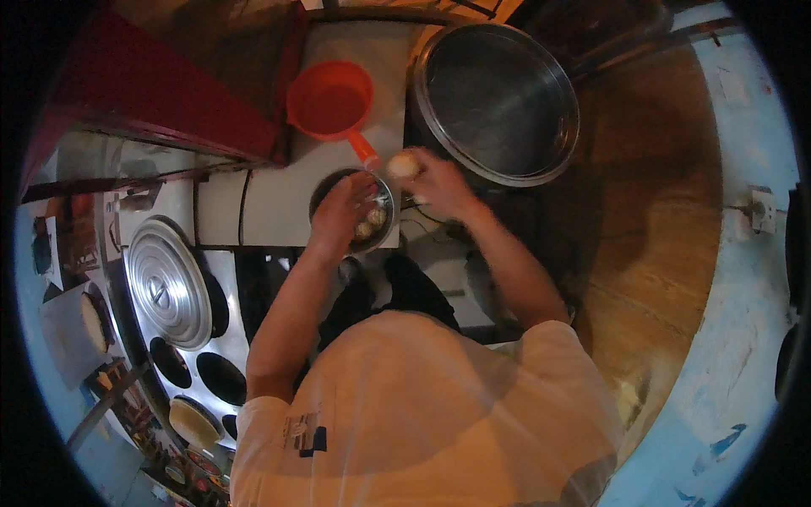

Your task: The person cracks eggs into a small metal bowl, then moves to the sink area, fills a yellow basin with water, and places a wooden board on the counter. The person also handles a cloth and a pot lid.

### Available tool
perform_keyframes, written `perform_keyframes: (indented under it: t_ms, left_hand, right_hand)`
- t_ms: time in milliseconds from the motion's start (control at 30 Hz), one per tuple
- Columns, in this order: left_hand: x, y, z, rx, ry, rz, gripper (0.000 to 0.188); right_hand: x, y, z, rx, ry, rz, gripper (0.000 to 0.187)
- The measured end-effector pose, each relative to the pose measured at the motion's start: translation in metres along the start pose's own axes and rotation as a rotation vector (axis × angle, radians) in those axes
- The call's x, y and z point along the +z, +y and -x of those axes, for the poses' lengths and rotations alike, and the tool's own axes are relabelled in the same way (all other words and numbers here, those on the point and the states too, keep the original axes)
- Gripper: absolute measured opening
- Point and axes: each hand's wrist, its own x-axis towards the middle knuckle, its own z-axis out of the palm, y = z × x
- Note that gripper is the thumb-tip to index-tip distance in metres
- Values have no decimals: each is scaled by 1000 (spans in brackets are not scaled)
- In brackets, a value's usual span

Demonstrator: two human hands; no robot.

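My right hand [439,184] grips a pale, round ball [404,165] between its fingers, just above the right rim of a metal bowl; the ball looks like dough, but its kind is not certain. My left hand [345,204] reaches over the same bowl [393,218], its fingers stretched out and slightly apart. Inside the bowl, beside the left hand, lie several small whitish-brown round pieces [374,218]. The left hand hides much of the bowl's inside.
Just beyond the bowl, an orange-red plastic dipper [329,100] rests on the white counter [287,198]. To the right stands a large round metal pot [507,180]. A red cabinet [169,97] juts in at upper left. A ridged metal lid [169,283] lies on a metal surface with round openings.
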Motion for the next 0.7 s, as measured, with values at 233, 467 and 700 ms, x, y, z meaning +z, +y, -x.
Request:
perform_keyframes:
  t_ms: [233, 467, 700]
  left_hand:
    - [-66, 4, 27, 40, 95, -747, 35]
    - [-57, -58, 18, 244, -98, -1647, 28]
    - [-48, -74, -10, -65, -58, -1847, 36]
  right_hand:
    - [-117, 158, -44, 303, 170, 165, 41]
    - [-121, 280, -88, 508, -139, 594, 39]
    - [-102, 298, -105, 653, -213, 426, 39]
